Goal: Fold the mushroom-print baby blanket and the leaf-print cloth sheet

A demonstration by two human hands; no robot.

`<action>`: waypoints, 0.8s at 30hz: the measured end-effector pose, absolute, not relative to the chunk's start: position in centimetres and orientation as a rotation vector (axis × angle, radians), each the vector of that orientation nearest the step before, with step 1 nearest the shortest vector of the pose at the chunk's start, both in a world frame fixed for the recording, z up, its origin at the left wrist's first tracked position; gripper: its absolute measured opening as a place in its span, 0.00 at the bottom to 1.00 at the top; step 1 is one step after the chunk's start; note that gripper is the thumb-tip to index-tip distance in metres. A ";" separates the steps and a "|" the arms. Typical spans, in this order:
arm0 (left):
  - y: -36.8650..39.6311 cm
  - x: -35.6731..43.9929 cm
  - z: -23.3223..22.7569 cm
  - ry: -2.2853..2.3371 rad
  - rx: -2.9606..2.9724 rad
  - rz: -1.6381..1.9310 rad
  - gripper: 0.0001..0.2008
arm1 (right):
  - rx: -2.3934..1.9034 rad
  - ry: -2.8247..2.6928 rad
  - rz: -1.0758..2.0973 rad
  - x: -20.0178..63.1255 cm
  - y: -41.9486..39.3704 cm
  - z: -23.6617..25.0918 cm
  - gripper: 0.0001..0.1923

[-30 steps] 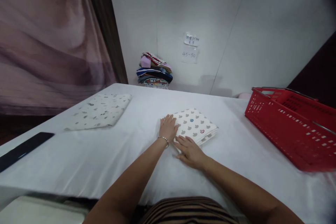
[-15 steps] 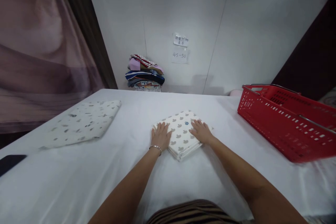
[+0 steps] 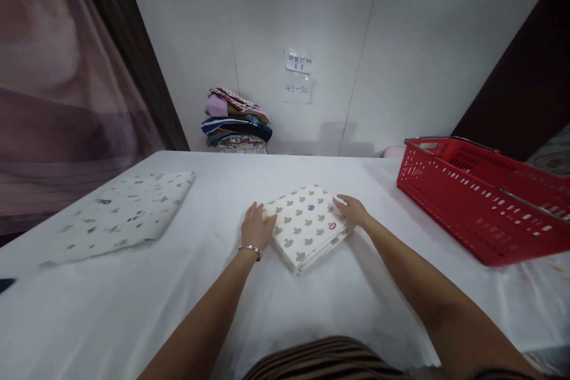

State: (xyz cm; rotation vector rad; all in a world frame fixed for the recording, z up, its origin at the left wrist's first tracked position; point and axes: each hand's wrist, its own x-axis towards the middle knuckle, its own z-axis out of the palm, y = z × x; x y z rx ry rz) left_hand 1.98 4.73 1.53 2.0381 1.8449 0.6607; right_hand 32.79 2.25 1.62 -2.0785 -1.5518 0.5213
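Cloth [image 3: 303,224]: left hand [image 3: 257,228], right hand [image 3: 354,211] touching edges, half-open.

The folded cloth [image 3: 303,225] is off-white, printed with rows of grey-brown rounded motifs, with one blue and one red among them. It lies flat on the white worktop [image 3: 178,297], set cornerwise with a corner toward the person, its layers showing along the near right edge.

silver bracelet [image 3: 252,249], black-and-tan striped garment [image 3: 327,360]
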 end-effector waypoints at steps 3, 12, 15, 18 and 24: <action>6.5 0.9 1.6 1.930 1.783 0.608 0.35 | -2.157 -1.509 0.633 33.9 3.6 1.8 0.26; 10.2 1.1 2.1 1.897 1.721 0.539 0.25 | -2.168 -1.502 0.856 34.2 4.3 1.7 0.18; 12.9 1.5 3.7 1.887 1.856 0.631 0.23 | -2.028 -1.388 0.975 33.4 3.3 1.2 0.17; 15.9 1.8 5.0 1.911 1.915 0.640 0.25 | -1.923 -1.281 0.951 31.9 3.3 0.6 0.18; 16.0 1.6 4.1 1.837 2.007 0.586 0.24 | -1.926 -1.340 0.806 31.0 3.3 0.1 0.22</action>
